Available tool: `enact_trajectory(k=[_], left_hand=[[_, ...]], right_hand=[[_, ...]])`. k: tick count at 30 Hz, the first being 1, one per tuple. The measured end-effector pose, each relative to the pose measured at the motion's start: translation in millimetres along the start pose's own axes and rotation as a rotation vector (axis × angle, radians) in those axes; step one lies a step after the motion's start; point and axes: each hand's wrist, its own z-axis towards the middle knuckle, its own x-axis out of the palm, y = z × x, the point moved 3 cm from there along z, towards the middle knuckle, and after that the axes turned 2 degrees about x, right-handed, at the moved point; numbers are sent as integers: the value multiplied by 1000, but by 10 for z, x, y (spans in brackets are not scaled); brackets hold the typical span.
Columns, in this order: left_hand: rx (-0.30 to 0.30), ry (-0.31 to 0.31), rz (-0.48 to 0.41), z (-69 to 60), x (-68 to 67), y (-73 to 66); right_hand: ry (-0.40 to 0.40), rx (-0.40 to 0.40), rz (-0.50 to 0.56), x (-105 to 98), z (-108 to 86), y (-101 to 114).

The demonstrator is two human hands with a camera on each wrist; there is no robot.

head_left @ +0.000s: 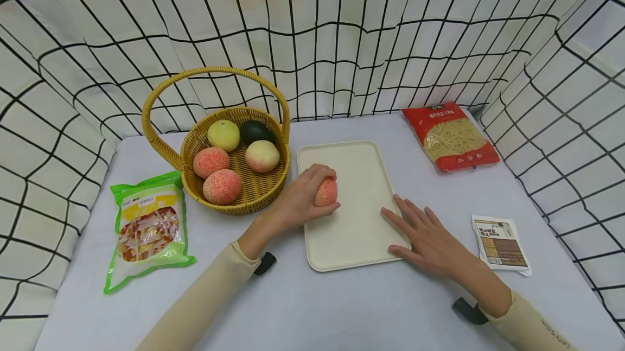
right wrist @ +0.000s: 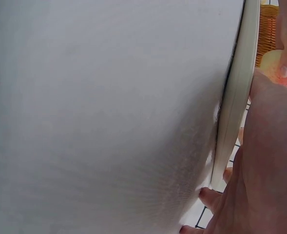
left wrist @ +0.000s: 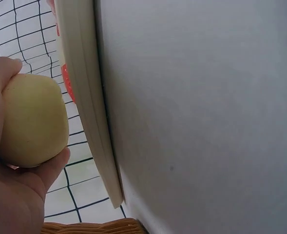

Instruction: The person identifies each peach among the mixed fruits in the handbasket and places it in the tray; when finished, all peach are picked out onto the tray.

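My left hand grips a peach over the left part of a cream rectangular tray. The peach's reddish side shows in the head view, and its pale yellow side in the left wrist view. Whether the peach touches the tray I cannot tell. With fingers spread, my right hand touches the tray's right edge and holds nothing. Left of the tray stands a woven basket with a tall handle. Inside it lie several fruits: reddish peaches, a paler peach, a yellow-green round fruit and a dark green one.
A green-edged food bag lies left of the basket. At the back right is a red pasta bag, and a small white-and-brown packet lies beyond my right wrist. Black netting over white cloth encloses the white table at the back and sides.
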Motion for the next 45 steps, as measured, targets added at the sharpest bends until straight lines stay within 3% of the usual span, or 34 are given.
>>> enact_trajectory(k=[10, 21, 35, 45], left_hand=[[-68, 58, 30, 7, 55, 43], [-92, 109, 55, 7, 73, 46], [-113, 124, 37, -2, 80, 55], [-90, 114, 74, 2, 91, 76]], right_hand=[[-6, 0, 3, -4, -8, 7], [-8, -5, 2, -7, -6, 6], [-16, -9, -4, 7, -6, -6], [-14, -7, 0, 2, -5, -1]])
